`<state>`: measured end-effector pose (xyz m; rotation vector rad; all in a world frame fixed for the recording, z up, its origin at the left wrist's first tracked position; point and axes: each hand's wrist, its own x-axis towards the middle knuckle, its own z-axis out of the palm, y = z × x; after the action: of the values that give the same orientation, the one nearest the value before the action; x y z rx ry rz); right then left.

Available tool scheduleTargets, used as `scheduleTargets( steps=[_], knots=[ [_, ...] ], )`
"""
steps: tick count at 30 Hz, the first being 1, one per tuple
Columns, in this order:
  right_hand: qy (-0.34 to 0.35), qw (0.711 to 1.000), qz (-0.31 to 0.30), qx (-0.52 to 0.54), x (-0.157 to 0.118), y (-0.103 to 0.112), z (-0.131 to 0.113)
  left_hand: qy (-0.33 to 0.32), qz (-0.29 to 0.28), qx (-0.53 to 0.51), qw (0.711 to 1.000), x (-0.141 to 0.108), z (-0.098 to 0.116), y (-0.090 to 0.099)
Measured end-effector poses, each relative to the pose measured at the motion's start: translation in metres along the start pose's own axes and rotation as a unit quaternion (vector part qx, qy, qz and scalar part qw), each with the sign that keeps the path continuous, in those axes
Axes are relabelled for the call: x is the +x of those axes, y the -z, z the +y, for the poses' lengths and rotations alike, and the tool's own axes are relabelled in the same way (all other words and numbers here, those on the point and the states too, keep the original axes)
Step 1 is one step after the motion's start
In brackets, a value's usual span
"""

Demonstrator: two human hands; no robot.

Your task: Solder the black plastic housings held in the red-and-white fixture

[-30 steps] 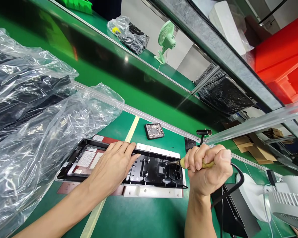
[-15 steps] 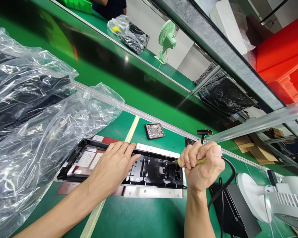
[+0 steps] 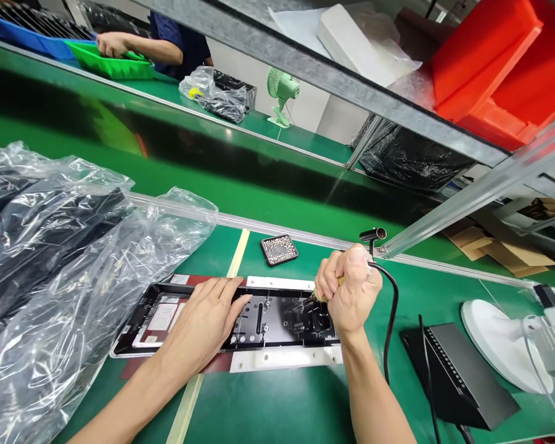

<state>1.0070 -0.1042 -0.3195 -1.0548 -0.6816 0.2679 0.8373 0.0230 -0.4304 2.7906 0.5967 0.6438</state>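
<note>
A long black plastic housing (image 3: 284,320) lies in a fixture with white rails (image 3: 287,359) on a green bench. My left hand (image 3: 213,311) rests across the middle of this housing, fingers stretched out. My right hand (image 3: 351,287) is wrapped around the yellowish handle of a corded soldering iron (image 3: 321,295). Its tip points down and left into the right part of the housing; whether it touches is too small to tell. Behind the housing sits a small black tray (image 3: 280,250) filled with tiny metal pieces.
Plastic-wrapped dark parts (image 3: 74,277) crowd the left. A black tubular holder (image 3: 372,235) stands behind my right hand. At right are a black metal piece (image 3: 462,370) and a white fan (image 3: 504,345). A red bin (image 3: 485,68) sits overhead. Across the bench, a co-worker's hand (image 3: 113,45) reaches over a green basket (image 3: 111,65).
The camera view has shifted, bringing the co-worker's hand and green basket into sight. My right hand with the soldering iron has moved slightly left along the housing; my left hand stays in place on it.
</note>
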Motion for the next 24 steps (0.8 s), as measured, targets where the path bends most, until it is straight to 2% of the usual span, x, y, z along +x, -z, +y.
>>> scheduleTargets(
  steps=[5, 13, 24],
  knots=[
    [-0.010, 1.000, -0.008, 0.023, -0.0007, 0.0019, 0.0002, 0.015, -0.031, -0.010, 0.999, -0.0014, -0.0036, 0.0002],
    [-0.021, 0.998, -0.034, 0.040, -0.0025, 0.0048, 0.0030, 0.030, -0.047, -0.029, 0.998, -0.0011, -0.0052, 0.0022],
    [-0.007, 1.000, -0.022, 0.015, -0.0039, 0.0056, 0.0061, 0.023, -0.054, -0.030, 0.998, -0.0006, -0.0074, 0.0018]
  ],
)
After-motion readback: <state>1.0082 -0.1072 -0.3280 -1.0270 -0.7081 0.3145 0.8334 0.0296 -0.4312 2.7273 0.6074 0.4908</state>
